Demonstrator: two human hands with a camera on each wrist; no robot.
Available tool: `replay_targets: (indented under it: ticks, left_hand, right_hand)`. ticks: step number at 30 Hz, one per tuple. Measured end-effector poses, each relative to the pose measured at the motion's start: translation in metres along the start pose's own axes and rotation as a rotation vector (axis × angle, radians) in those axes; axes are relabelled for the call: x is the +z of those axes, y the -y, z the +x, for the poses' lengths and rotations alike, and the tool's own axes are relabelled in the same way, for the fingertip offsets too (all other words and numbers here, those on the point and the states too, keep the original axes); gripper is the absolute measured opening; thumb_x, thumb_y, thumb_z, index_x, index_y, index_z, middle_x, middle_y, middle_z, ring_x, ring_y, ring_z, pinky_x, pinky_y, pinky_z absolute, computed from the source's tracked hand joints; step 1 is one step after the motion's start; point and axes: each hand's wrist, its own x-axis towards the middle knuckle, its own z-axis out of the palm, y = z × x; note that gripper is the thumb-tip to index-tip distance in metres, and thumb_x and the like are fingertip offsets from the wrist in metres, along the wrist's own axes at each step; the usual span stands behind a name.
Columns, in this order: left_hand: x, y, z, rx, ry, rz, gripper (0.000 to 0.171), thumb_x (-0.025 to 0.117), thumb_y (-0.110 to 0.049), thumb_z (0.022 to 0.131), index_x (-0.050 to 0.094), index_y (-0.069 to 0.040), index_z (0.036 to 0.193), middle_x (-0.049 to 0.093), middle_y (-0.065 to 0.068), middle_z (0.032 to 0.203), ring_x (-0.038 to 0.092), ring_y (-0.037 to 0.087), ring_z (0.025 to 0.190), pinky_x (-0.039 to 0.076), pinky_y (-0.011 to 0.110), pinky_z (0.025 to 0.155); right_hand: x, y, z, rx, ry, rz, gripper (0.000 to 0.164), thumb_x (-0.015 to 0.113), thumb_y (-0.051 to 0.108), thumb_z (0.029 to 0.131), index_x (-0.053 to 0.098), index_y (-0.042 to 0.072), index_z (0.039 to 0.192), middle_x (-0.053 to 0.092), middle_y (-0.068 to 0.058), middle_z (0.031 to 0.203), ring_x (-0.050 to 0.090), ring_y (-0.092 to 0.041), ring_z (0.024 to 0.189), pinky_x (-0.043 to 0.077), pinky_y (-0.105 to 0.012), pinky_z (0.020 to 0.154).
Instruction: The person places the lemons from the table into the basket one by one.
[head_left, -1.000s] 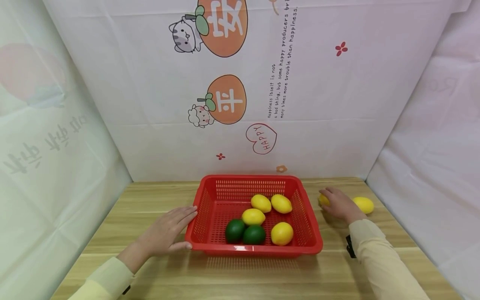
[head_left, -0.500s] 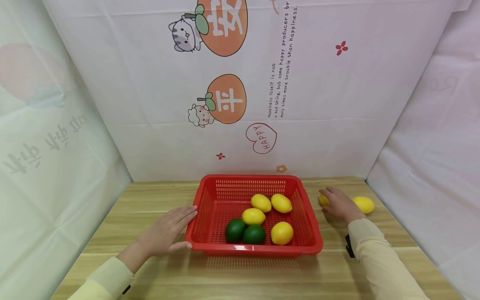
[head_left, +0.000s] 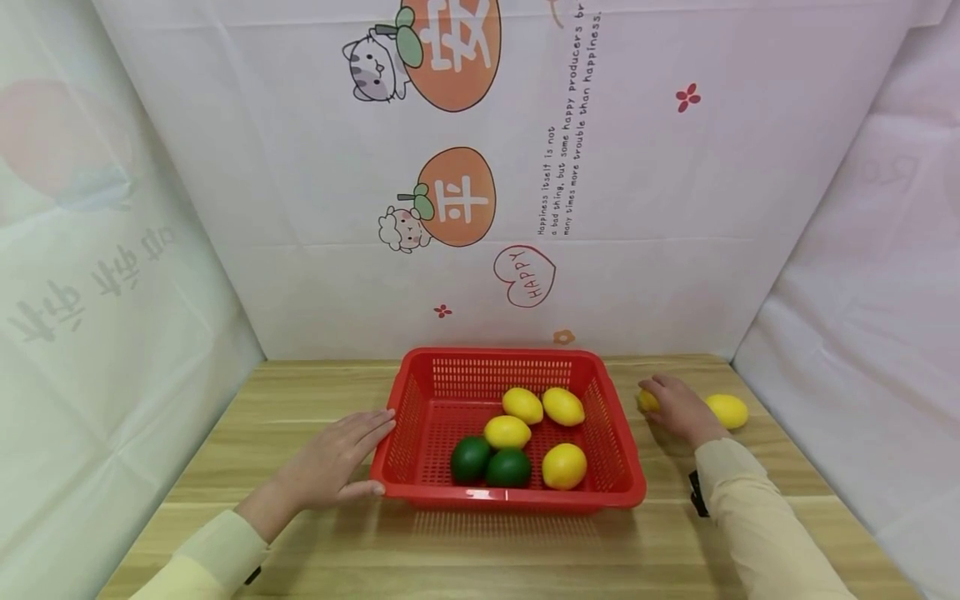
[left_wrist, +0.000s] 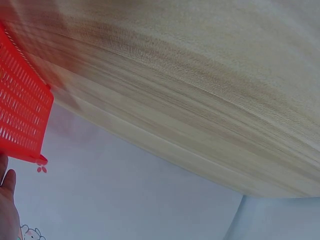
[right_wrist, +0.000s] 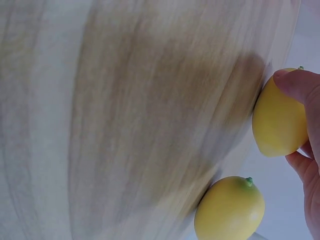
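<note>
A red plastic basket stands on the wooden table, holding several yellow lemons and two dark green fruits. My left hand rests against the basket's left rim with its fingers extended. Right of the basket, my right hand holds a lemon between thumb and fingers; in the head view it is mostly hidden under the hand. The right wrist view shows this lemon down at the table surface. A second lemon lies beside that hand on its right.
The wooden table extends in front of the basket and to both sides. White printed cloth closes off the back, and similar cloth hangs along the left and right sides.
</note>
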Motion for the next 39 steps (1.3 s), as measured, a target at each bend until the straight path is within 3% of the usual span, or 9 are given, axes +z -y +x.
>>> replay_targets:
  ticks: [10, 29, 39]
  left_hand:
    - [-0.001, 0.0, 0.001, -0.001, 0.004, -0.001, 0.084, 0.04, -0.067, 0.093, 0.05, 0.005, 0.137, 0.048, 0.018, 0.142, 0.048, 0.033, 0.128, 0.043, 0.05, 0.101]
    - [-0.002, -0.001, 0.001, -0.007, 0.009, 0.003, 0.083, 0.044, -0.066, 0.092, 0.05, 0.003, 0.138, 0.048, 0.017, 0.142, 0.048, 0.033, 0.128, 0.044, 0.049, 0.1]
    - [-0.001, -0.001, 0.001, -0.019, 0.015, -0.001, 0.083, 0.044, -0.066, 0.092, 0.049, 0.003, 0.138, 0.048, 0.017, 0.143, 0.047, 0.032, 0.129, 0.043, 0.049, 0.101]
  right_hand:
    - [0.0, 0.0, -0.002, -0.057, -0.039, -0.016, 0.048, 0.078, 0.005, 0.08, 0.059, -0.008, 0.122, 0.056, -0.032, 0.116, 0.054, -0.048, 0.106, 0.047, -0.059, 0.09]
    - [-0.018, 0.005, -0.006, -0.096, -0.074, -0.103, 0.051, 0.076, -0.002, 0.078, 0.056, -0.005, 0.124, 0.051, -0.035, 0.125, 0.049, -0.051, 0.114, 0.043, -0.06, 0.094]
    - [-0.026, 0.01, -0.006, -0.184, -0.16, -0.181, 0.051, 0.077, -0.001, 0.076, 0.056, -0.003, 0.122, 0.053, -0.035, 0.122, 0.05, -0.051, 0.112, 0.044, -0.06, 0.093]
